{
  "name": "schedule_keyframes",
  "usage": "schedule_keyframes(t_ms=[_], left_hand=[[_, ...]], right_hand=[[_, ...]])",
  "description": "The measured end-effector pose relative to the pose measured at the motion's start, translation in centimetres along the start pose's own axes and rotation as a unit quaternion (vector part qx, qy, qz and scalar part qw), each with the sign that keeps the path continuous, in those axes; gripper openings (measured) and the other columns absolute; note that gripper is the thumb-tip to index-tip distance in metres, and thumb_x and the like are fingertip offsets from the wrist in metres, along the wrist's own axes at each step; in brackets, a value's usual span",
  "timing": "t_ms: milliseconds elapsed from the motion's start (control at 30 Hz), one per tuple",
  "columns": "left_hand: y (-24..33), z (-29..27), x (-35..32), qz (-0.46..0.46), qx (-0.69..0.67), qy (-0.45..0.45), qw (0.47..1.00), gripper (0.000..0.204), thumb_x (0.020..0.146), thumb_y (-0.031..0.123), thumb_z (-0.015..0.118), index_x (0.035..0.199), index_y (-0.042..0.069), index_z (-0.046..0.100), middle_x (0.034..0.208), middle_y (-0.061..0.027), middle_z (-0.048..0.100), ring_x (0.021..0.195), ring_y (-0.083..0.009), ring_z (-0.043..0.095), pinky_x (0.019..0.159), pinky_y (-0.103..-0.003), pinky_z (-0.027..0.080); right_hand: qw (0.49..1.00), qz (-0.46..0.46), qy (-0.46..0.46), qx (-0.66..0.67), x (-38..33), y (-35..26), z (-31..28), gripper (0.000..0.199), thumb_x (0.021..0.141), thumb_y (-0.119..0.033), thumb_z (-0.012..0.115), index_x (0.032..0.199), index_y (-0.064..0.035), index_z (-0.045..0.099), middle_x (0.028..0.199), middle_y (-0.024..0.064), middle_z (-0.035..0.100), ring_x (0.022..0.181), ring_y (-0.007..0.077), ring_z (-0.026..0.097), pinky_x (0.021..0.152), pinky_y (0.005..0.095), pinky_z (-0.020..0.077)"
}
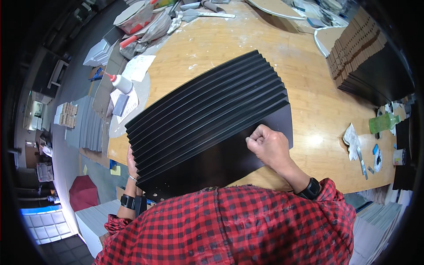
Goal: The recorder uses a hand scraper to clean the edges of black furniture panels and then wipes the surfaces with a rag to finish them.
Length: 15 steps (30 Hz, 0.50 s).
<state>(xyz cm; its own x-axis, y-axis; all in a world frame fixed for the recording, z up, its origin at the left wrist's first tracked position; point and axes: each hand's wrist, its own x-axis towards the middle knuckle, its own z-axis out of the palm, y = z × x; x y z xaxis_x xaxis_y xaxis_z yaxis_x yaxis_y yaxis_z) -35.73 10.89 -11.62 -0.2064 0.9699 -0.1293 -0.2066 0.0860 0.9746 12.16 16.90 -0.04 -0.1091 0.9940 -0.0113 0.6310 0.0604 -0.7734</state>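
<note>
A stack of black flat panels [207, 110] lies fanned out in even steps across the wooden table before me, slanting up to the right. The nearest panel [207, 168] shows a broad smooth face with a few pale specks at its lower left corner. Closed into a fist, my right hand [270, 146] is over the right part of that face; nothing shows in it. Whether it presses on the panel, I cannot tell. My left hand [131, 162] is against the panels' left ends, its visible fingers stretched along them. The panels hide part of this hand.
A white squeeze bottle [121, 84] with a red tip stands left, near papers and a grey block [120, 105]. Another panel stack [366, 66] rises at the far right. Rightward lie a green bottle [383, 123], a white cloth [352, 140] and a metal blade [362, 164].
</note>
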Motion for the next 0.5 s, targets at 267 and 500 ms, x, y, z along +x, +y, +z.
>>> schedule_keyframes(t_ms=[267, 500], left_hand=[[-0.3, 0.5, 0.0, 0.008, -0.028, 0.004, 1.0, 0.039, 0.095, 0.019, 0.025, 0.124, 0.001, 0.043, 0.115, -0.0071, 0.055, 0.101, -0.017, 0.056, 0.09, -0.03, 0.044], [1.7, 2.4, -0.6, -0.025, -0.071, -0.071, 0.995, 0.041, 0.094, 0.019, 0.025, 0.128, 0.001, 0.037, 0.123, -0.0089, 0.047, 0.11, -0.0169, 0.048, 0.096, -0.03, 0.036]], right_hand=[[1.0, 0.009, -0.021, -0.01, 0.3, -0.2, 0.0, 0.013, 0.072, -0.018, 0.062, 0.067, -0.0069, 0.06, 0.055, 0.0077, 0.059, 0.055, 0.0274, 0.06, 0.052, 0.0366, 0.047], [1.0, 0.0, -0.017, -0.015, 0.1, -0.4, 0.4, 0.013, 0.073, -0.019, 0.062, 0.068, -0.0066, 0.059, 0.053, 0.0064, 0.058, 0.054, 0.0249, 0.06, 0.053, 0.0349, 0.0461]])
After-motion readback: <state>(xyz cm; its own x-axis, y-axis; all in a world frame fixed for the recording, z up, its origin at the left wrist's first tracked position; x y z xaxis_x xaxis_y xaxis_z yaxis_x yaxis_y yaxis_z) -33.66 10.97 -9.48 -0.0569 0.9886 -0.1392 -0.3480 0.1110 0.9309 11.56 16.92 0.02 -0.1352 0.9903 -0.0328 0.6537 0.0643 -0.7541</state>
